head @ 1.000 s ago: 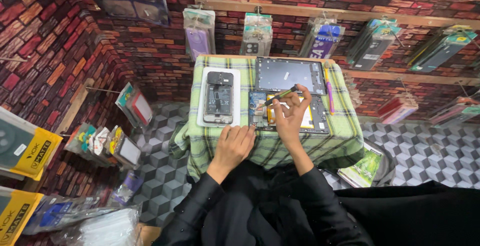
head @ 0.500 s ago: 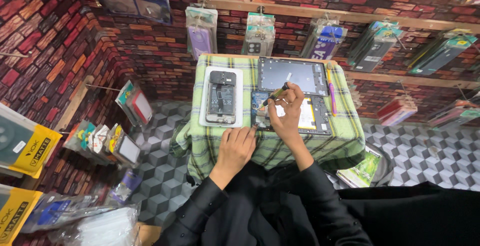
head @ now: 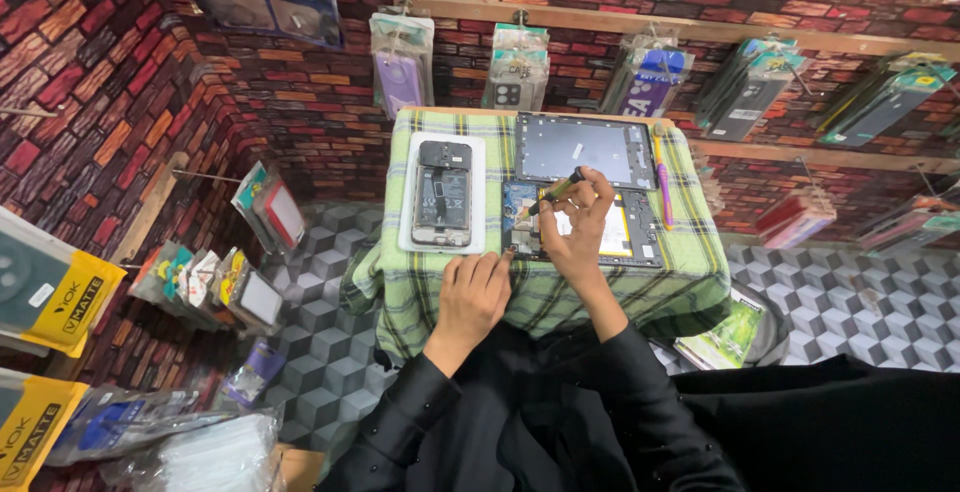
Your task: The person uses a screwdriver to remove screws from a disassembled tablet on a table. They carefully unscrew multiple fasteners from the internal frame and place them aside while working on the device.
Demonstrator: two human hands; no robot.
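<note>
A view from above of a small desk (head: 440, 292) draped in a green and white checked cloth, with a person in black sleeves seated at its near edge.

The right hand (head: 578, 224) is closed around a slim screwdriver with a dark and yellowish handle (head: 556, 190), pinched between thumb and fingers. The tool tilts down and to the left, its tip over the left part of an opened tablet body with exposed circuit boards and a pale battery (head: 620, 232). This opened tablet lies flat in the near right part of the desk, and the hand covers its middle.

The left hand (head: 472, 294) rests palm down on the cloth at the near edge, fingers loosely curled and holding nothing. Its fingertips lie just beside the near left corner of the opened tablet.

Just behind the opened tablet, along the far edge, lies a dark grey rectangular tablet panel (head: 585, 148). A thin pink and yellow pen-shaped tool (head: 662, 174) lies along the right edge of the desk, just beside both tablet parts.

In the left part of the desk sits a white rectangular tray (head: 408, 202), and on it lies a smartphone with its back cover removed (head: 442, 194), its insides showing.

Behind the desk is a brick-patterned wall (head: 320, 102) hung with packaged phone cases (head: 402, 60).
</note>
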